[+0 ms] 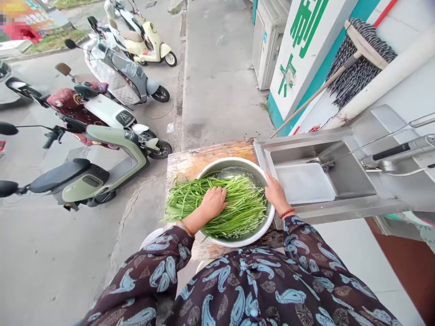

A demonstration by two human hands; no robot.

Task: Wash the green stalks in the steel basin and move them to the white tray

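Observation:
A round metal basin (271,218) holds water and a large heap of long green chives (238,199), whose leafy ends hang over the left rim. My left hand (214,202) lies on top of the heap, its fingers curled down into the stalks; the fingertips are hidden among them. At the basin's right side my right hand (274,192) grips the rim, with the fingers partly out of sight.
The basin stands on a worn wooden table (210,156). Right of it is a steel sink (353,176) with a white tray (304,183) inside. A mop (360,54) leans by the wall. Several parked scooters (102,167) stand to the left.

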